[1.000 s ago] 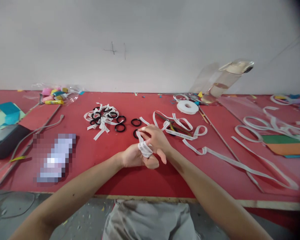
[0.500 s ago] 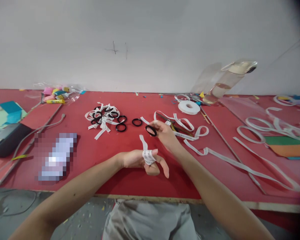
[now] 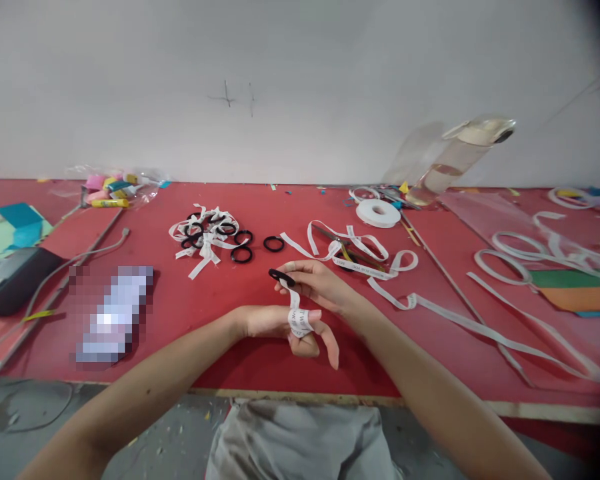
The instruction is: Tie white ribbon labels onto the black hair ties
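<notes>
Printed white ribbon is looped around the fingers of my left hand, which grips it low over the table. The ribbon's end rises toward my right hand. A black hair tie is pinched in my right fingertips, at the ribbon's upper end. Whether the ribbon passes through the ring cannot be made out. Just beyond my hands lies another black hair tie. Left of it sits a pile of hair ties knotted with white ribbon. Scissors rest among loose ribbon behind my right hand.
A ribbon roll and a tilted bottle are at the back right. Long ribbon trails across the right side, near coloured sheets. At left are a pixelated flat object, a cable and a black device.
My right hand has brought the hair tie left and toward me, down to the ribbon's free end. The ring has tilted nearly edge-on. My left hand has barely moved.
</notes>
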`<state>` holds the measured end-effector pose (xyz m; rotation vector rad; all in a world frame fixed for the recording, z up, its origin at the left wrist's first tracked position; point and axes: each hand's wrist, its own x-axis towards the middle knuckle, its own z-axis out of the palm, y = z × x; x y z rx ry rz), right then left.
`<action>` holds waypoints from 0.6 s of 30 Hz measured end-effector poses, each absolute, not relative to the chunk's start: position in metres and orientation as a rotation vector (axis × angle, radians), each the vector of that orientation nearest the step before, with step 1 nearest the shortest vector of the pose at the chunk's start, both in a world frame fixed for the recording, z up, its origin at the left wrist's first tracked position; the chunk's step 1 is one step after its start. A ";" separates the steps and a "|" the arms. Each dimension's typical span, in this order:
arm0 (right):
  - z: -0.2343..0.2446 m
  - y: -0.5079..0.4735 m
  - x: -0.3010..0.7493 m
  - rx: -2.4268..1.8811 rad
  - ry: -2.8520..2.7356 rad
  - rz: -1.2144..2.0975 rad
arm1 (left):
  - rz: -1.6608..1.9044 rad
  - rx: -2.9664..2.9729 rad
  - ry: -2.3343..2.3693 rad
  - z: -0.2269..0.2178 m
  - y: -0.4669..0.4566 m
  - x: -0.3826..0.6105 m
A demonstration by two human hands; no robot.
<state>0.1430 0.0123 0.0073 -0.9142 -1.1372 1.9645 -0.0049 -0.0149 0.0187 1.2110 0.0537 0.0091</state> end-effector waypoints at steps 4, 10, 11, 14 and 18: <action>0.008 0.013 0.147 -0.905 -1.155 2.048 | 0.020 1.222 0.050 0.018 -0.014 -0.006; 0.005 0.016 0.149 -0.856 -1.172 2.117 | 0.020 1.256 0.074 0.022 -0.012 -0.008; 0.004 0.016 0.149 -0.844 -1.175 2.119 | 0.022 1.275 0.090 0.023 -0.012 -0.009; 0.005 0.016 0.151 -0.813 -1.212 2.161 | 0.027 1.314 0.132 0.026 -0.011 -0.012; 0.006 0.016 0.153 -0.775 -1.336 2.174 | 0.043 1.335 0.142 0.026 -0.009 -0.014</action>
